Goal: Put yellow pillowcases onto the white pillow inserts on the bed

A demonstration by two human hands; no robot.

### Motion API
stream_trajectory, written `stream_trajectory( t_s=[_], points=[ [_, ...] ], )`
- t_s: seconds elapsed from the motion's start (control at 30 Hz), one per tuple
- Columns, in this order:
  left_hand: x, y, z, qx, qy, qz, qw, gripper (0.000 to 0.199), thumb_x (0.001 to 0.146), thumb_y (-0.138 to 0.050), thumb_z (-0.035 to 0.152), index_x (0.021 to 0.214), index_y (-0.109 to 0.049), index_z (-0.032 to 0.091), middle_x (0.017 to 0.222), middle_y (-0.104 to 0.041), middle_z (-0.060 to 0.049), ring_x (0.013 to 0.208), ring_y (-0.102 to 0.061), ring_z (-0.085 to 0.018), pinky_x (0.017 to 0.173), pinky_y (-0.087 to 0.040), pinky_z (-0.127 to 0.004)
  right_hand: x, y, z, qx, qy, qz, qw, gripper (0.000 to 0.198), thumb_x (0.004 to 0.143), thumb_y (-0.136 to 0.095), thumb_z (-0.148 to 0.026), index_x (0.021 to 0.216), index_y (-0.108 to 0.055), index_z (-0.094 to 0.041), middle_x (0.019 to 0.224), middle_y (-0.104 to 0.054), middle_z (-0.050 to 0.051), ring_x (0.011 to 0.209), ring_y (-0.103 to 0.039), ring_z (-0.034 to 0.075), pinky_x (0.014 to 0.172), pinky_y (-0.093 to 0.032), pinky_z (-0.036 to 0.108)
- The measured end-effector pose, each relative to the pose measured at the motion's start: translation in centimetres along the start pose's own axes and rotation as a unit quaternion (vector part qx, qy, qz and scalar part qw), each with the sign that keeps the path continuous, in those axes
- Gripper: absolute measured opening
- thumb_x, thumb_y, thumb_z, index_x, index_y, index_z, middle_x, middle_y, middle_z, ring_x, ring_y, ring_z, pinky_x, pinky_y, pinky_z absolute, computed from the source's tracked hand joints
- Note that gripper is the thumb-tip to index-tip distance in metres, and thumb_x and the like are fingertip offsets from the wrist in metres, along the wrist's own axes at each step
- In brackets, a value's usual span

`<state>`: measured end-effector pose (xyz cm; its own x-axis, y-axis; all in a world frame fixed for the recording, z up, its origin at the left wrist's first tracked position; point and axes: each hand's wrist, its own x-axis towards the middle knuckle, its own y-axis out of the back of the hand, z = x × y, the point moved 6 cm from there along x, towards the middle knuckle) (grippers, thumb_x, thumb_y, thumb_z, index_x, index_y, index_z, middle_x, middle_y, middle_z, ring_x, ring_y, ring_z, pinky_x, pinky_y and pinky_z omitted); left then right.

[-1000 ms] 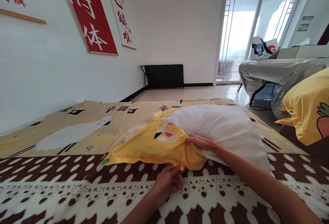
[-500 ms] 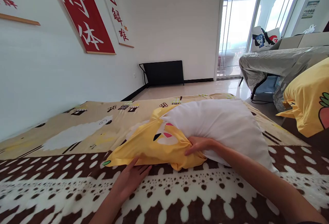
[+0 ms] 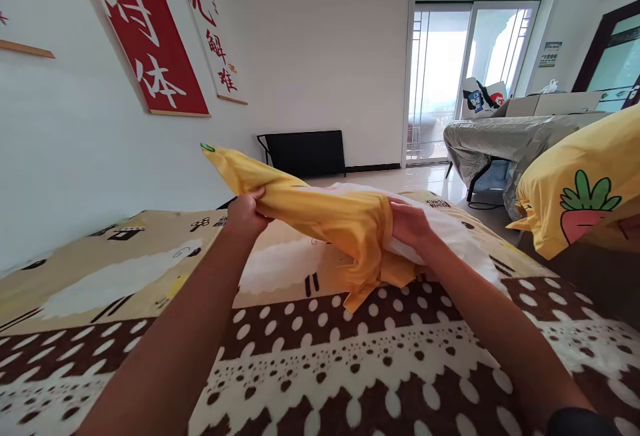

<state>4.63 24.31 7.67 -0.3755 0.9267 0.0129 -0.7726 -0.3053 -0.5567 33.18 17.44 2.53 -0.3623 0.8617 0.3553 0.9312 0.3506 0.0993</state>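
A yellow pillowcase (image 3: pixel 320 213) is lifted off the bed at its far left end, where a small green tip shows at the corner. My left hand (image 3: pixel 249 213) is closed around the fabric of that raised end. My right hand (image 3: pixel 409 224) grips the pillowcase near its open edge, against the white pillow (image 3: pixel 460 236). Part of the pillow is inside the case; the rest lies uncovered on the bed to the right. Loose yellow cloth hangs below my right hand. The fingertips of my right hand are partly hidden by cloth.
A patterned blanket (image 3: pixel 300 383) in brown, white and beige covers the bed. Another yellow pillow (image 3: pixel 590 176) with a carrot print sits at the right. Beyond are a covered table (image 3: pixel 480 136) with boxes, a black folded panel (image 3: pixel 305 153) by the wall and sliding glass doors (image 3: pixel 440 76).
My left hand has moved up from beneath the pillowcase and now grips its left end, raising it off the bed. My right hand has risen slightly with the cloth. The view has shifted right.
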Motion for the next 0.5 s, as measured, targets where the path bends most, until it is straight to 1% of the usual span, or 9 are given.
stream_trajectory(
  t_s=[0.03,0.07,0.13,0.2,0.27,0.33,0.37,0.43,0.5],
  points=[
    [0.0,-1.2,1.6,-0.011,-0.017,-0.008,1.000,0.037,0.083,-0.059,0.006,0.118,-0.051,0.014,0.117,-0.059,-0.005,0.100,-0.058,-0.016,0.095,-0.047,-0.040,-0.7,0.5,-0.8,0.012,0.004,-0.006,1.000,0.048,0.076,-0.055,-0.051,0.111,-0.061,-0.019,0.110,-0.063,0.008,0.105,-0.057,0.025,0.084,-0.048,0.033],
    [0.0,-2.1,2.8,-0.018,-0.031,-0.010,0.999,0.041,0.083,-0.059,0.006,0.122,-0.049,0.014,0.122,-0.057,-0.005,0.103,-0.057,-0.016,0.097,-0.045,-0.041,-1.4,0.4,-1.0,0.014,-0.003,-0.034,0.999,0.049,0.074,-0.059,-0.050,0.111,-0.061,-0.018,0.108,-0.063,0.008,0.103,-0.057,0.025,0.085,-0.047,0.034],
    [-0.2,-2.9,4.2,-0.025,-0.047,-0.001,0.999,0.044,0.084,-0.059,0.004,0.126,-0.045,0.011,0.127,-0.053,-0.006,0.107,-0.055,-0.017,0.101,-0.042,-0.041,-3.0,-0.7,-0.4,-0.022,-0.039,-0.135,0.990,0.046,0.069,-0.068,-0.044,0.106,-0.063,-0.018,0.101,-0.064,0.005,0.097,-0.058,0.024,0.083,-0.047,0.032],
    [-0.1,-2.8,4.5,-0.026,-0.047,0.013,0.998,0.044,0.084,-0.058,0.002,0.125,-0.045,0.007,0.127,-0.053,-0.008,0.109,-0.053,-0.018,0.102,-0.041,-0.040,-4.2,-2.3,0.7,-0.092,-0.072,-0.227,0.967,0.037,0.070,-0.069,-0.041,0.099,-0.063,-0.018,0.096,-0.064,0.002,0.091,-0.056,0.020,0.079,-0.046,0.029],
    [0.2,-1.7,4.4,-0.030,-0.042,0.034,0.998,0.043,0.083,-0.059,0.002,0.123,-0.047,0.007,0.127,-0.054,-0.009,0.109,-0.054,-0.018,0.100,-0.043,-0.040,-4.5,-3.3,1.1,-0.166,-0.076,-0.246,0.952,0.030,0.075,-0.066,-0.042,0.091,-0.063,-0.017,0.091,-0.063,0.001,0.083,-0.054,0.017,0.071,-0.044,0.026],
    [0.7,0.0,4.2,-0.040,-0.038,0.056,0.997,0.041,0.083,-0.058,0.003,0.123,-0.050,0.010,0.126,-0.055,-0.009,0.105,-0.056,-0.017,0.095,-0.048,-0.037,-4.0,-3.2,0.6,-0.231,-0.075,-0.200,0.949,0.030,0.077,-0.063,-0.046,0.080,-0.060,-0.016,0.081,-0.060,0.001,0.073,-0.050,0.015,0.062,-0.040,0.025],
    [1.0,1.0,4.1,-0.046,-0.037,0.066,0.996,0.039,0.084,-0.057,0.003,0.122,-0.051,0.011,0.124,-0.056,-0.008,0.103,-0.057,-0.016,0.092,-0.050,-0.035,-3.6,-2.8,-0.1,-0.249,-0.071,-0.157,0.953,0.032,0.077,-0.062,-0.048,0.077,-0.059,-0.016,0.078,-0.059,0.001,0.071,-0.048,0.014,0.060,-0.038,0.025],
    [1.2,3.2,3.8,-0.057,-0.033,0.081,0.995,0.035,0.086,-0.054,0.004,0.120,-0.053,0.012,0.119,-0.059,-0.006,0.097,-0.059,-0.014,0.087,-0.052,-0.031,-2.7,-1.6,-1.8,-0.241,-0.056,-0.053,0.967,0.035,0.078,-0.059,-0.051,0.075,-0.056,-0.016,0.073,-0.055,0.000,0.067,-0.045,0.013,0.058,-0.035,0.024],
    [1.0,5.7,2.8,-0.061,-0.022,0.096,0.993,0.034,0.088,-0.051,0.004,0.120,-0.053,0.013,0.113,-0.062,-0.005,0.095,-0.060,-0.012,0.087,-0.052,-0.030,-2.0,-0.7,-3.4,-0.203,-0.052,0.031,0.977,0.034,0.079,-0.055,-0.051,0.076,-0.053,-0.017,0.070,-0.051,-0.001,0.064,-0.042,0.011,0.055,-0.031,0.024]
  ],
)
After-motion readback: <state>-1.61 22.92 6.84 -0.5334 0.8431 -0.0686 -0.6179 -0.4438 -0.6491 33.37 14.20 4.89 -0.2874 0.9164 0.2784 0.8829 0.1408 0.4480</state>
